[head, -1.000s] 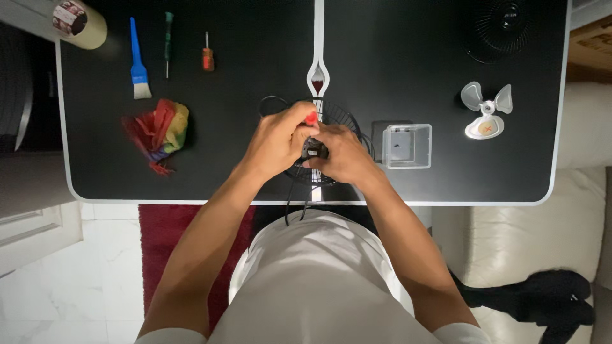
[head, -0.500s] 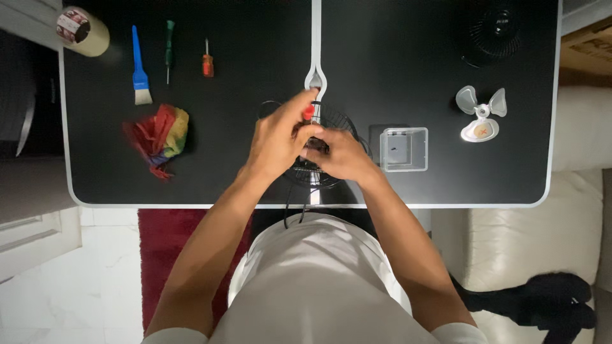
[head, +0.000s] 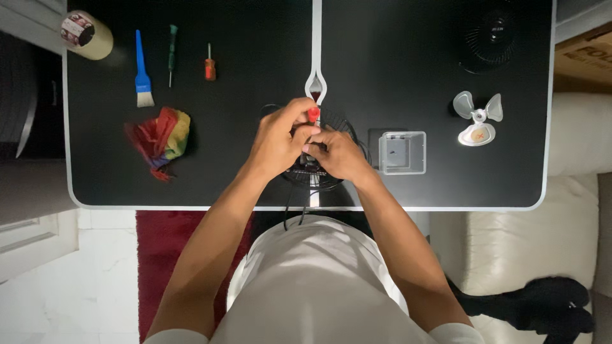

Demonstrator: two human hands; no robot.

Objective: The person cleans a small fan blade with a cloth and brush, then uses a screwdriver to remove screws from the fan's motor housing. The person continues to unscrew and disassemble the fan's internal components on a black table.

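Observation:
My left hand [head: 278, 138] grips a screwdriver with a red handle [head: 313, 113], held upright over a small black fan body [head: 310, 175] with a wire grille at the near middle of the black table [head: 242, 178]. My right hand [head: 336, 153] rests on the fan body and steadies it, its fingers closed around the part under the screwdriver tip. The tip and the fan's centre are hidden by both hands. A black cable [head: 290, 213] hangs from the fan over the table's front edge.
A clear plastic box [head: 402, 152] sits right of my hands, a white fan blade [head: 476, 118] further right, a black round grille [head: 492, 35] at the far right. On the left lie a coloured cloth [head: 159, 139], a blue brush [head: 143, 70], two small screwdrivers [head: 210, 62] and a tape roll [head: 86, 35].
My hands stay on the fan. The red screwdriver handle has shifted slightly between my left fingers; nothing else on the table has moved.

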